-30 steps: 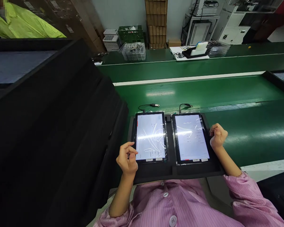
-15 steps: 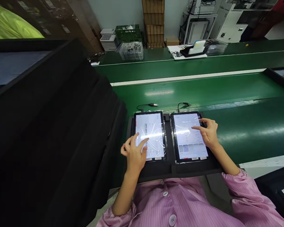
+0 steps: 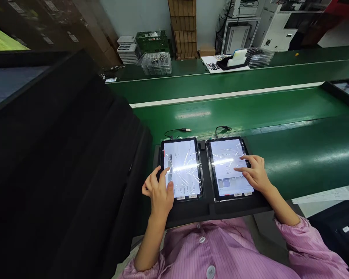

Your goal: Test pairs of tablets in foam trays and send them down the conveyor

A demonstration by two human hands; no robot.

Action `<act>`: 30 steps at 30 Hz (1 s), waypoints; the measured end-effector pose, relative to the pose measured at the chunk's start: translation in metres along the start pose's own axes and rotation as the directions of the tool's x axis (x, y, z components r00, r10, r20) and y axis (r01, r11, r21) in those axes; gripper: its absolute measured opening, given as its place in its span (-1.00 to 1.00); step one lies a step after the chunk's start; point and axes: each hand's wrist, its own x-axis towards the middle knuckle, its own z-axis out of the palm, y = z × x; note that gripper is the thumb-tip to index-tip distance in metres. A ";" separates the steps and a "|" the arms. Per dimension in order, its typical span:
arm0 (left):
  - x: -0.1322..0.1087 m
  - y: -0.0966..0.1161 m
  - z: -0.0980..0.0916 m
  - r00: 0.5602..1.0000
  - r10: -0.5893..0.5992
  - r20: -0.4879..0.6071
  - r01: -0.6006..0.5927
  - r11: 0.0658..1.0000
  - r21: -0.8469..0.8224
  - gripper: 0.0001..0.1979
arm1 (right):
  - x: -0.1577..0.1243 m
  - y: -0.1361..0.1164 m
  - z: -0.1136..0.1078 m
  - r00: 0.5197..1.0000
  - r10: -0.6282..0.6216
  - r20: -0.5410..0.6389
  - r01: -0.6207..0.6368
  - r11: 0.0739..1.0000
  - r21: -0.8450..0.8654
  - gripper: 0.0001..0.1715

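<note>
Two tablets with lit white screens and clear film lie side by side in a black foam tray (image 3: 207, 209). Over the lower left edge of the left tablet (image 3: 184, 166) is my left hand (image 3: 159, 190), fingers spread, with a fingertip at the screen. My right hand (image 3: 255, 172) reaches over the right edge of the right tablet (image 3: 228, 161), its fingers apart and fingertips at or just above the screen. Neither hand grips anything. A short black cable (image 3: 176, 131) runs from the left tablet's top, and another black cable (image 3: 220, 128) from the right one's.
A tall stack of black foam trays (image 3: 98, 155) rises close on my left. Beyond the tablets runs a green conveyor belt (image 3: 250, 104). Clear plastic trays (image 3: 157, 63) and a white board (image 3: 210, 64) stand on the far ledge. White papers (image 3: 322, 195) lie at right.
My left hand has shifted left on its tablet, its index finger now near the screen's left side. My right hand's fingertips have moved slightly down the screen. The camera view has turned a little.
</note>
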 end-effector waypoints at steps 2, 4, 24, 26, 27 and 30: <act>0.000 0.004 -0.001 0.999 0.027 0.046 -0.028 0.999 0.037 -0.15 | -0.005 0.000 -0.003 0.995 -0.097 0.037 0.094 0.992 0.088 -0.32; 0.002 0.011 -0.002 0.992 0.071 0.102 -0.078 0.994 0.073 -0.14 | -0.006 0.000 -0.007 0.990 -0.139 0.019 0.133 0.975 0.180 -0.23; 0.014 0.030 0.013 0.941 0.289 0.176 -0.288 0.957 -0.026 -0.12 | 0.021 -0.010 0.017 0.997 0.076 -0.032 -0.080 0.987 -0.142 -0.31; 0.015 0.030 0.013 0.938 0.294 0.185 -0.297 0.955 -0.012 -0.13 | 0.024 -0.010 0.017 0.997 0.070 -0.019 -0.072 0.983 -0.168 -0.33; 0.015 0.031 0.013 0.938 0.286 0.196 -0.292 0.956 0.003 -0.15 | 0.024 -0.009 0.017 0.997 0.072 -0.024 -0.075 0.981 -0.177 -0.33; 0.014 0.032 0.012 0.954 0.232 0.187 -0.243 0.970 0.034 -0.12 | 0.022 -0.006 0.012 0.986 0.120 -0.113 -0.136 0.978 -0.157 -0.28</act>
